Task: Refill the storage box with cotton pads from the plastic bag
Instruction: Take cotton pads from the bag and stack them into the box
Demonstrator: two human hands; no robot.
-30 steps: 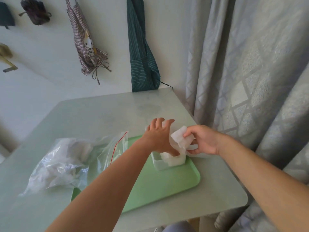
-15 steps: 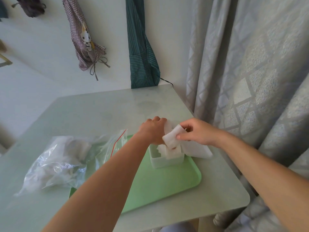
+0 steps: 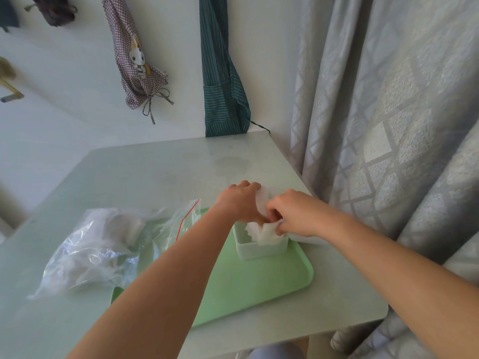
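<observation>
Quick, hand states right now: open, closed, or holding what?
Left hand: fingers curled behind the storage box; what they hold cannot be told.
Right hand: closed, pinching cotton pads at the box's opening.

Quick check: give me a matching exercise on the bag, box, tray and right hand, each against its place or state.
1 plastic bag
2 storage box
3 green tray
4 right hand

A pinches cotton pads over the box
B lies crumpled, left of the box
C carries the box
D stands open on the tray

Pairs: 1-B, 2-D, 3-C, 4-A
</observation>
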